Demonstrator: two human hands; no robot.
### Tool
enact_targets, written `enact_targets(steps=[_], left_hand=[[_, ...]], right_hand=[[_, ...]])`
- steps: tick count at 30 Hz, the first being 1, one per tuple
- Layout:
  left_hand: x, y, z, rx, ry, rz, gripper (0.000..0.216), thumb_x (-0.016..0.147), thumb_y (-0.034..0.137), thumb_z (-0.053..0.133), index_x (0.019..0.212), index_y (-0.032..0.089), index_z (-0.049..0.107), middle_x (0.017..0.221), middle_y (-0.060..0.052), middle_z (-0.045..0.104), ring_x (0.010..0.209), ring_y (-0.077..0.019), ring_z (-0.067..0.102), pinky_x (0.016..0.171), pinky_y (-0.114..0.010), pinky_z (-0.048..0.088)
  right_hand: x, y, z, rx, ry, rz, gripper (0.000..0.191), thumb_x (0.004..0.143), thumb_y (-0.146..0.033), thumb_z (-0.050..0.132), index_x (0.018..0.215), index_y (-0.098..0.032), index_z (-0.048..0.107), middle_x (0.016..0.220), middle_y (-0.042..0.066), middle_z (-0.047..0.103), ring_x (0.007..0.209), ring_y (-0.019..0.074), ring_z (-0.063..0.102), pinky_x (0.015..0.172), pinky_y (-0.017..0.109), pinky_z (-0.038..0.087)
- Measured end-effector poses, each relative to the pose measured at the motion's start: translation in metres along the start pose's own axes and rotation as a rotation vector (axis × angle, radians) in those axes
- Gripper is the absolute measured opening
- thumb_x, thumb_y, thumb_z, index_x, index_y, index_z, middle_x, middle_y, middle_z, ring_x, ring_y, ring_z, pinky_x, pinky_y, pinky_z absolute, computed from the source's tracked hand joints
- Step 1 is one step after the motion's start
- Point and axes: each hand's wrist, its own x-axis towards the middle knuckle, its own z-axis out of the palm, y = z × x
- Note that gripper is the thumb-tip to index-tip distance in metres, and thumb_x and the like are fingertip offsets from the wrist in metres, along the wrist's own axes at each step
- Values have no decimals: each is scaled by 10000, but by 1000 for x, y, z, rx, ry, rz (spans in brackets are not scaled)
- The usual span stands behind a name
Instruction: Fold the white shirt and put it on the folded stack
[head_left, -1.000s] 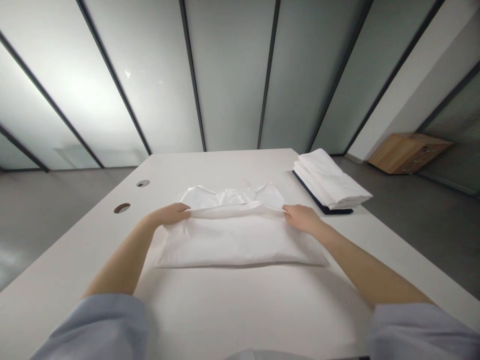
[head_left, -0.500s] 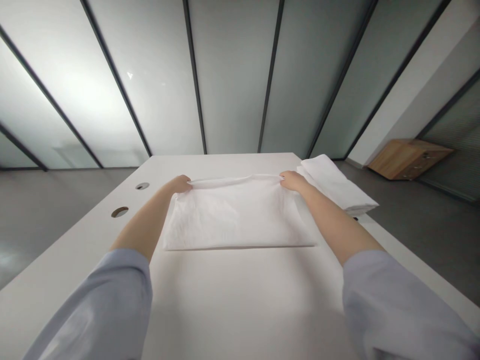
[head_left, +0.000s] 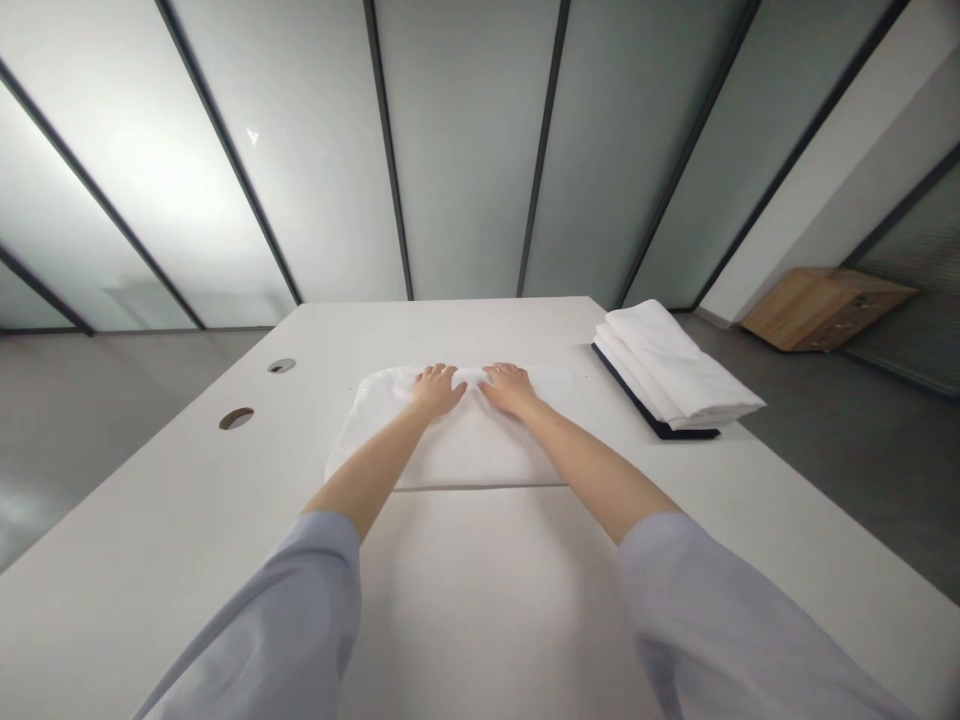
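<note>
A white folded cloth (head_left: pixel 480 460) lies flat on the white table, its straight near edge facing me. Near the middle of its far edge, my left hand (head_left: pixel 438 390) rests on the fabric with fingers spread. Just to its right, my right hand (head_left: pixel 508 388) lies on the same cloth, fingers also apart. A small gap separates the two hands, and neither one grips the fabric.
At the table's right edge, a stack of folded white cloths (head_left: pixel 675 365) sits on a dark flat board (head_left: pixel 637 400). Two round holes, one of them a cable hole (head_left: pixel 237 418), pierce the white table (head_left: pixel 495 600) on the left. A wooden cabinet (head_left: pixel 817 308) stands on the floor beyond.
Both hands have let go of the cloth's far corners and moved inward to its middle. The lifted far edge now lies down flat.
</note>
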Motion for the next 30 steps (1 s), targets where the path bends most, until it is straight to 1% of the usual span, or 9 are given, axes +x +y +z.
enact_targets(steps=[3, 6, 9, 12, 15, 18, 22, 26, 30], left_hand=[[-5, -17, 15, 33, -138, -99, 655, 921, 595, 229, 1443, 226, 374, 1521, -128, 343, 1395, -316, 291, 1102, -540, 237], [-14, -62, 17, 98, -127, -217, 710, 915, 607, 192, 1483, 199, 314, 1574, -148, 217, 1442, -327, 180, 1123, -552, 186], [-25, -100, 12, 110, -112, -325, 724, 904, 612, 199, 1494, 203, 292, 1569, -162, 221, 1433, -347, 203, 1109, -578, 203], [-33, -111, 6, 103, -94, -416, 747, 887, 629, 233, 1491, 194, 296, 1563, -188, 222, 1425, -370, 210, 1078, -618, 232], [-38, -95, 1, 151, 0, -414, 702, 903, 555, 298, 1478, 153, 306, 1569, -195, 196, 1439, -365, 160, 1080, -637, 209], [-45, -63, -3, 174, 51, -230, 604, 919, 482, 331, 1421, 154, 397, 1534, -173, 305, 1423, -328, 223, 1112, -585, 192], [-64, -16, 3, 52, -142, -136, 624, 907, 614, 262, 1301, 209, 528, 1417, -148, 483, 1321, -322, 401, 1055, -545, 313], [-72, 3, 19, 72, -174, -182, 754, 875, 667, 251, 1427, 174, 395, 1536, -200, 284, 1405, -395, 234, 1042, -653, 247], [-48, -1, 22, 76, -193, -194, 785, 869, 662, 270, 1474, 163, 312, 1563, -207, 206, 1429, -401, 167, 1064, -658, 196]], right_hand=[[-7, 10, 11, 16, -162, 108, 630, 944, -587, 256, 1428, -216, 413, 1517, 151, 340, 1382, 323, 288, 1089, 516, 209], [-21, 51, 16, 3, -184, 234, 711, 928, -645, 208, 1490, -222, 313, 1579, 127, 209, 1435, 315, 172, 1117, 522, 157], [-34, 91, 18, -30, -138, 320, 686, 944, -606, 194, 1500, -218, 293, 1576, 132, 216, 1429, 321, 195, 1109, 517, 190], [-41, 107, 18, -63, -104, 332, 637, 961, -541, 215, 1487, -196, 314, 1545, 156, 284, 1393, 325, 277, 1082, 505, 249], [-43, 104, 17, -80, -66, 314, 597, 964, -505, 256, 1451, -179, 370, 1503, 169, 352, 1347, 320, 347, 1058, 487, 284], [-45, 96, 15, -89, -4, 308, 564, 958, -485, 296, 1391, -156, 445, 1453, 181, 412, 1322, 312, 375, 1042, 459, 303], [-49, 94, 13, -119, 103, 300, 521, 936, -475, 356, 1283, -136, 546, 1389, 172, 478, 1324, 316, 356, 1051, 437, 283], [-48, 91, 8, -161, 166, 262, 505, 905, -430, 429, 1291, -123, 540, 1364, 161, 500, 1347, 332, 302, 1069, 447, 239], [-36, 65, -3, -133, 181, 220, 457, 893, -340, 445, 1279, -117, 547, 1372, 160, 496, 1341, 317, 319, 1081, 444, 225]])
